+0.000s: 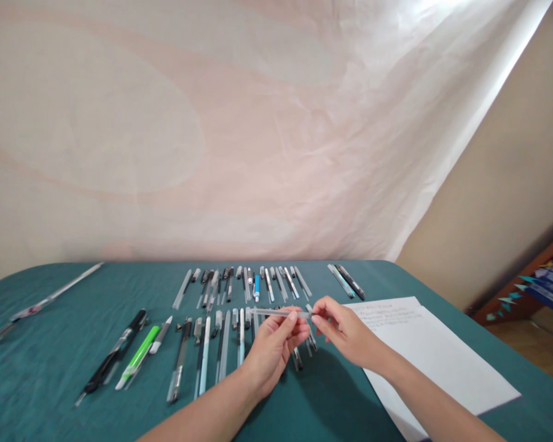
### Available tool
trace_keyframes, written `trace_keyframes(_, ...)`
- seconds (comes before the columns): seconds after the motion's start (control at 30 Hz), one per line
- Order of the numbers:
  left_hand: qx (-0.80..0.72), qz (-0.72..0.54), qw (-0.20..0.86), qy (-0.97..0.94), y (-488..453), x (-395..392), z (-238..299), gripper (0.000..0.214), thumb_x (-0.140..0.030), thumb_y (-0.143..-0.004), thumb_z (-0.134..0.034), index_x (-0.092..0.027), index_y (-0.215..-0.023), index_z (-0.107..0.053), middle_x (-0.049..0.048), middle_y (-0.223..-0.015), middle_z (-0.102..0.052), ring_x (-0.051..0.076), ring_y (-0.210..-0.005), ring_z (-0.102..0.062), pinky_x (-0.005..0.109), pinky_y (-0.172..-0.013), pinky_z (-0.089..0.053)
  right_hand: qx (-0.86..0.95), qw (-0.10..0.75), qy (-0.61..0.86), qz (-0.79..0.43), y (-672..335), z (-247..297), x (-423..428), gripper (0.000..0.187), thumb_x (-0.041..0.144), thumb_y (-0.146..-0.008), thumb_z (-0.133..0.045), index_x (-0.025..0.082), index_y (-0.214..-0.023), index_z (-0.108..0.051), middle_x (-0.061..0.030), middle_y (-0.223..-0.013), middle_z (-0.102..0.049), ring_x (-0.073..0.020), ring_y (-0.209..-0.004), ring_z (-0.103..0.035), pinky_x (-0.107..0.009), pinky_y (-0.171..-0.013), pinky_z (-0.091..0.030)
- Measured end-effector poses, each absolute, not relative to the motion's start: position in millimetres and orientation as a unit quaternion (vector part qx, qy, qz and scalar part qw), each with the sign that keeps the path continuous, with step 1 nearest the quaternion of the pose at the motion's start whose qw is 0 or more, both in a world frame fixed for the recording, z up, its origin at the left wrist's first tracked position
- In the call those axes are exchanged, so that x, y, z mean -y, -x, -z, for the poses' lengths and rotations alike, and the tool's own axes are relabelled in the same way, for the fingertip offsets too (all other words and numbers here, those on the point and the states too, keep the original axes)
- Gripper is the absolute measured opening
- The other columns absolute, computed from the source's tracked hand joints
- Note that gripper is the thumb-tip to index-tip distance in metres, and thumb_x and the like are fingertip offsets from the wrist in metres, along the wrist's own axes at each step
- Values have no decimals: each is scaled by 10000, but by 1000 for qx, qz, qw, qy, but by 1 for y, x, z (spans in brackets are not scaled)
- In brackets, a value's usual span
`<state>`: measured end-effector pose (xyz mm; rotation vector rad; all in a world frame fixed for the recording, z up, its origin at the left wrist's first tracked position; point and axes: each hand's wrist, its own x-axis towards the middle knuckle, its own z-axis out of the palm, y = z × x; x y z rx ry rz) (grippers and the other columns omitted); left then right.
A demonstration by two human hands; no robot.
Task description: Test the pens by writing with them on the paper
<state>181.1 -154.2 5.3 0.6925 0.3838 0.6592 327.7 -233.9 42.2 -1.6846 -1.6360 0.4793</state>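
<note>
Level above the table, a slim pen point(270, 312) with a clear, frosted-looking barrel lies across both hands. My left hand point(276, 344) is closed around its barrel, thumb on top. The fingers of my right hand point(343, 328) pinch its right end, where a small dark part shows; whether that part is a tip or a plug is too small to tell. Beneath my hands is a front row of pens and clear caps, among them a pale blue pen point(205, 356). My left hand hides part of that row.
A back row of pens includes a blue one point(257, 287). More pens point(348, 282) lie at the back right. To the left are a green pen point(141, 356), a black pen point(115, 356) and a long, thin wrapped strip point(55, 298). Written paper sheets point(433, 362) lie right.
</note>
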Motion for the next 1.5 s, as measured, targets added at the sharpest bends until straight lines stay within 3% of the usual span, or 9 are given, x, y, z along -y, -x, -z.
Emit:
trace_keyframes(0.17, -182, -310, 871, -336, -181, 156, -5, 188, -186, -794, -581, -106, -962, -555, 74, -801, -639, 96, -702, -611, 189, -698, -513, 632, 346, 666, -192, -328, -37, 231, 368, 403, -900, -285, 173, -712, -501, 3, -626, -546, -113, -576, -510, -226, -540, -394)
trace_keyframes(0.37, -190, -317, 871, -323, -183, 154, -5, 182, -170, -796, -576, -106, -965, -551, 68, -785, -634, 88, -687, -608, 179, -684, -512, 637, 368, 647, -198, -331, -43, 233, 193, 367, -845, -453, 191, -916, -486, 12, -725, -558, -114, -637, -530, -216, -559, -405)
trace_keyframes(0.63, -190, -311, 871, -329, -183, 156, -2, 181, -181, -797, -576, -109, -961, -547, 72, -795, -633, 95, -700, -610, 187, -688, -513, 627, 346, 670, -195, -330, -36, 229, 343, 402, -895, -313, 177, -728, -510, 13, -596, -538, -110, -551, -513, -229, -535, -388)
trace_keyframes(0.83, -190, -317, 869, -328, -183, 154, -2, 182, -189, -798, -575, -114, -961, -547, 69, -789, -631, 95, -695, -608, 187, -684, -514, 633, 371, 647, -207, -331, -39, 231, 204, 388, -853, -430, 190, -870, -476, 28, -641, -540, -109, -565, -527, -216, -520, -391)
trace_keyframes(0.97, -188, -312, 871, -330, -182, 154, -3, 179, -187, -796, -578, -112, -955, -546, 70, -795, -631, 95, -701, -608, 187, -686, -513, 632, 364, 661, -177, -329, -36, 231, 225, 390, -868, -394, 191, -810, -481, 28, -607, -532, -110, -550, -513, -223, -523, -383)
trace_keyframes(1.13, -187, -307, 872, -333, -182, 156, -3, 178, -185, -787, -589, -114, -945, -550, 64, -789, -630, 91, -691, -607, 182, -679, -514, 597, 388, 658, -245, -325, -27, 228, 344, 429, -896, -280, 189, -713, -446, 30, -559, -510, -106, -511, -513, -221, -505, -404)
trace_keyframes(1.33, -185, -305, 879, -317, -183, 155, -3, 181, -193, -785, -592, -122, -947, -554, 55, -777, -628, 90, -700, -608, 178, -687, -512, 614, 389, 638, -253, -325, -31, 230, 252, 429, -865, -382, 192, -835, -463, 42, -606, -503, -98, -536, -509, -207, -508, -402)
trace_keyframes(1.5, -183, -297, 878, -328, -182, 156, -7, 172, -200, -781, -596, -127, -932, -556, 52, -778, -628, 90, -695, -606, 176, -675, -512, 609, 378, 655, -239, -323, -29, 230, 365, 449, -880, -319, 177, -681, -457, 34, -560, -488, -98, -512, -495, -220, -517, -399)
